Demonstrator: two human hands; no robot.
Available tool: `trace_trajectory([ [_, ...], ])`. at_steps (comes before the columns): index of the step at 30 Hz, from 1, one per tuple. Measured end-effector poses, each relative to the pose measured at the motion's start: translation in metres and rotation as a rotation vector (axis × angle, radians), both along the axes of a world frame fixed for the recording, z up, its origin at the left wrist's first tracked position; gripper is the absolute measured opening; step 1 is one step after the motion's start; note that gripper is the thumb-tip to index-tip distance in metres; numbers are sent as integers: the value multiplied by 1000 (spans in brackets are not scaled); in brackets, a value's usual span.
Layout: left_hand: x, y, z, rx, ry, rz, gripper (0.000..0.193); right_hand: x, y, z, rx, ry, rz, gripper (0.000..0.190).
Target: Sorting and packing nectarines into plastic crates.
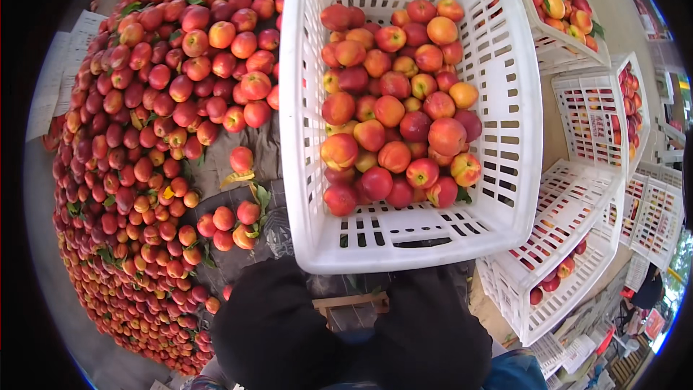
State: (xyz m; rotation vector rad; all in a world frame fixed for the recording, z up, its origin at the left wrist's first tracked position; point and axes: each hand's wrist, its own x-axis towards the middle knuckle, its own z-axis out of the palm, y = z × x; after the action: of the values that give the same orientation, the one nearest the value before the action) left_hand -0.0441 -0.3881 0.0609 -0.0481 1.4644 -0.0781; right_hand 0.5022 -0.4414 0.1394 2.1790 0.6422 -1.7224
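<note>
Neither of my hands is in view. Before me stands a white slatted plastic crate (411,265), partly filled with red and yellow nectarines (392,111). Its near rim lies just beyond my knees, which are in dark trousers. To the left spreads a large heap of nectarines (162,103) with some green leaves among them. A small group of nectarines (223,218) lies apart from the heap on a dark sheet, beside a leafy sprig (262,197). One single nectarine (241,159) rests near a yellow leaf (237,178).
At the right stand more white crates: a full one (571,46) at the top, an upright one (590,119) with fruit, and a lower one (574,292) holding a few fruits. A wooden piece (352,301) shows between my knees. Papers (81,49) lie at the far left.
</note>
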Motion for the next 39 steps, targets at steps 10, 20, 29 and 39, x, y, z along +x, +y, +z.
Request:
trace_trajectory([
  [10, 21, -38, 4, 28, -474, -205, 14, 1, 41, 41, 386, 212, -104, 39],
  [20, 14, -63, -21, 356, -660, 250, 26, -2, 104, 204, 954, 376, -299, 38],
  [29, -26, -55, -34, 822, 266, 429, 26, -115, 195, 326, 1390, 146, -92, 36],
  [39, -85, 155, -35, 1370, 1136, -24, 36, -211, 213, 187, 1057, 309, 733, 23],
])
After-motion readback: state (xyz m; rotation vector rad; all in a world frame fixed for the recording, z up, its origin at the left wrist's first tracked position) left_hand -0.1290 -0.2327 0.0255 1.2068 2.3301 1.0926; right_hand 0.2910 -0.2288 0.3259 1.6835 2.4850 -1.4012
